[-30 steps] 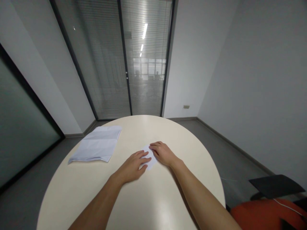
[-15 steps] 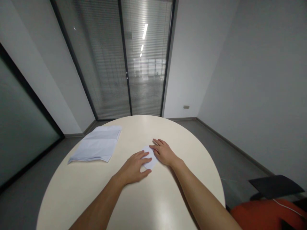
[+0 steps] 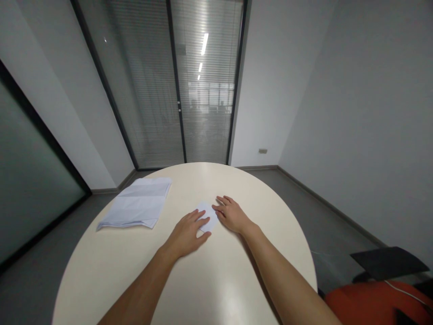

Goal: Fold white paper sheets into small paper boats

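A small piece of white paper [image 3: 212, 221], which looks folded, lies on the round cream table [image 3: 203, 284] between my hands. My left hand [image 3: 189, 232] rests over its left side with the fingers spread and pointing right; they cover part of the paper. At the paper's upper right edge is my right hand [image 3: 232, 214], palm down, its fingers stretched out and apart. Its fingertips are at or just beside the paper; whether they touch it I cannot tell.
A stack of creased white sheets [image 3: 138, 203] lies at the table's far left. Right of the table stands a red chair [image 3: 368, 302] with a dark flat object [image 3: 389, 262] above it. Beyond the table is a glass partition with blinds [image 3: 152, 90].
The small paper has shifted slightly left and away from me, and my left hand has moved up and left with it. My right hand is almost where it was.
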Tool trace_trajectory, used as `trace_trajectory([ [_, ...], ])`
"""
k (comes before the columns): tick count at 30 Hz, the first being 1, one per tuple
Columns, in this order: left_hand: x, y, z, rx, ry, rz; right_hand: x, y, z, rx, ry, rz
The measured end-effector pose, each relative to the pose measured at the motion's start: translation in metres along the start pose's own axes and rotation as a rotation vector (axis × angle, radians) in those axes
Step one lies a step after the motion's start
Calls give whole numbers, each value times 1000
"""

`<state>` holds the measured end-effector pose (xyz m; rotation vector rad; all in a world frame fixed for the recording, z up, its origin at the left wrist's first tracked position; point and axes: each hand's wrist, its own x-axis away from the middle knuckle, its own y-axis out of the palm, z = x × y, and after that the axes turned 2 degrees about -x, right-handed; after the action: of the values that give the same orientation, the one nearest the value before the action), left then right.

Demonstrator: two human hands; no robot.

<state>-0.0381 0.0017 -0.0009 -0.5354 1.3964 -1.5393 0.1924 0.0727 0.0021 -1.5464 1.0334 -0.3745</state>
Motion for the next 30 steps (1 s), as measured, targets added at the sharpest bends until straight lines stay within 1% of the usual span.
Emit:
trace_trajectory([
  [6,-1,2,0,0,-46,-7,0,-6,-1,51,-48,-21],
  [10,0,3,-4,37,-38,3,-2,-12,-4,49,-77,-8],
  [17,0,5,-9,91,-39,20,-5,-19,-15,-83,-150,-15],
  [25,-1,6,-10,147,-52,73,-4,-17,-11,-186,-175,-21],
  [27,-1,7,-10,149,-60,89,-4,-17,-11,-207,-191,-36],
  [30,-1,7,-9,161,-65,109,-3,-18,-10,-256,-178,-69],
])
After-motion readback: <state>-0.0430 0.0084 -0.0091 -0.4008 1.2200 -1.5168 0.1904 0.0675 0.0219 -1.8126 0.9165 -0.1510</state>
